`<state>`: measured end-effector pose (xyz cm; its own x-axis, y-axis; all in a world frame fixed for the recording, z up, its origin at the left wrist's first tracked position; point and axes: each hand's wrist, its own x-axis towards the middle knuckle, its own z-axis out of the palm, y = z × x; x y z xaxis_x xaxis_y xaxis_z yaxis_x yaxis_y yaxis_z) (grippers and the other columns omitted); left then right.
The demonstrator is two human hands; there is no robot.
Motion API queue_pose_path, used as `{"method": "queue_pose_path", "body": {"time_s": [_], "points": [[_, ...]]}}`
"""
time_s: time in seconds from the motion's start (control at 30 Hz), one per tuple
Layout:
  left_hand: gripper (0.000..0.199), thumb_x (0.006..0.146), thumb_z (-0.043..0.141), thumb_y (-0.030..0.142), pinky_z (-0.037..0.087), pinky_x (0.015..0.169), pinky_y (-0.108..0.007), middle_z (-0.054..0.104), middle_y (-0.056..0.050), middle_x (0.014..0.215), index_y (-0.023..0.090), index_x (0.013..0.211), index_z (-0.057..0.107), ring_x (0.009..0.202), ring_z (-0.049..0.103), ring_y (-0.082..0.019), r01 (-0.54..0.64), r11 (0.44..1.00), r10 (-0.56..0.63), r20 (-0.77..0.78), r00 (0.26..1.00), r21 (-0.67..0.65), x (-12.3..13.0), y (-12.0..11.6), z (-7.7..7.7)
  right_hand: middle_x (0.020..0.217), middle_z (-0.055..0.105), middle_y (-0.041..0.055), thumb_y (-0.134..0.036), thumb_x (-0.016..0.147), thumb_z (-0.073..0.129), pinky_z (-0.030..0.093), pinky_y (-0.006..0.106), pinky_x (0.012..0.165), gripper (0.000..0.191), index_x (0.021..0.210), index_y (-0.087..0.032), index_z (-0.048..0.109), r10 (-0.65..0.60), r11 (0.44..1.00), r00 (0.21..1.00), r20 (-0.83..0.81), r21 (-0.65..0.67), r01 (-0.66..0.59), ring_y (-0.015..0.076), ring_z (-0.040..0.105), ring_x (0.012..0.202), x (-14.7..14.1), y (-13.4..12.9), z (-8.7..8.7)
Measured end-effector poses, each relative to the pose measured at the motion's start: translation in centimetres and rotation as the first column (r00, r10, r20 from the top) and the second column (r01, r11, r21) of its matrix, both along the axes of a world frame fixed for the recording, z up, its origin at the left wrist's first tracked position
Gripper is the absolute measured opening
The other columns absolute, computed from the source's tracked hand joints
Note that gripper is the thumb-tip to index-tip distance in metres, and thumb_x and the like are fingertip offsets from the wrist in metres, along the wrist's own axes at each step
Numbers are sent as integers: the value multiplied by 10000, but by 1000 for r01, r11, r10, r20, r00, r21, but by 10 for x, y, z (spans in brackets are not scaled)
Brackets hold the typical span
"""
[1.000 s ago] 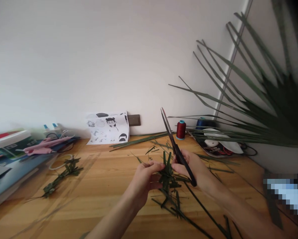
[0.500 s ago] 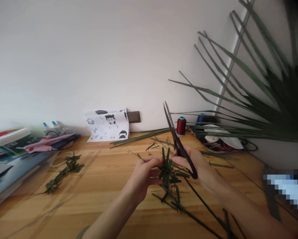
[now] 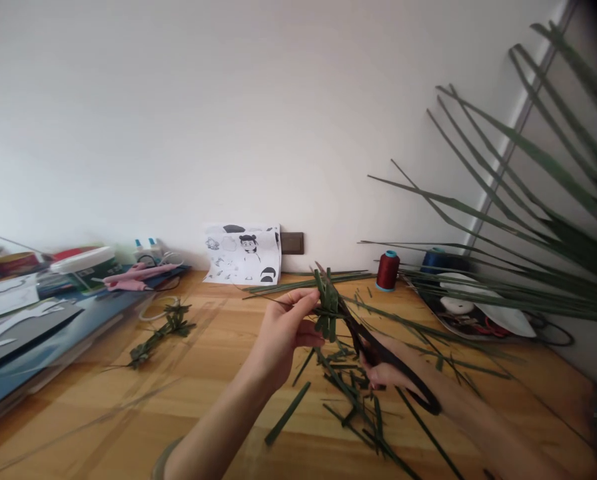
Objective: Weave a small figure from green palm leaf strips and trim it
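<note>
Between its thumb and fingers, my left hand (image 3: 288, 330) pinches a small woven piece of green leaf strips (image 3: 329, 307). My right hand (image 3: 386, 363) is closed on black-handled scissors (image 3: 366, 340), whose blades point up and left and lie against the right side of the woven piece. Cut green leaf bits (image 3: 348, 387) are scattered on the wooden table beneath both hands. A longer finished-looking woven leaf piece (image 3: 158, 333) rests on the table to the left, beside a pale ring-shaped roll (image 3: 153, 308).
A red thread spool (image 3: 388, 272) and a tray of small items (image 3: 458, 320) are at the back right, under large fan leaves (image 3: 553, 227). Printed paper (image 3: 246, 257) leans on the wall. Pink glue gun (image 3: 133, 275) and a white-lidded tub (image 3: 86, 267) sit at the left.
The scissors have tipped down and left from nearly upright, bringing their blades to the woven piece. My right hand is lower. The whole view has shifted, with more of the left side showing.
</note>
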<state>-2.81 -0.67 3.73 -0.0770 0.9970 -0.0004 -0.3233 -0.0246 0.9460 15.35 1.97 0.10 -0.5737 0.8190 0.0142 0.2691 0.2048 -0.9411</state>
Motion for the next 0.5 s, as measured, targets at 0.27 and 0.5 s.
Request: {"method": "queue_pose_path", "body": {"time_s": [0.27,0.5], "points": [[159,706,614,290,449,387,-158,563,16,626,132,686,617,377,430,-18,38,998,-28,-185,982,52,-4,0,5,636,460,-27,-257,646,523,380,243,536,119,698,-173,458,163,985,987,-15,-46,-163,118,452,577,8,1,-3],[160,628,685,265,372,390,-140,513,32,531,125,629,607,415,436,-31,107,994,-107,-142,984,-6,-8,2,2,617,466,-29,-334,646,532,404,244,504,164,704,-187,489,225,972,973,-57,-55,-228,118,445,535,11,4,-11]]}}
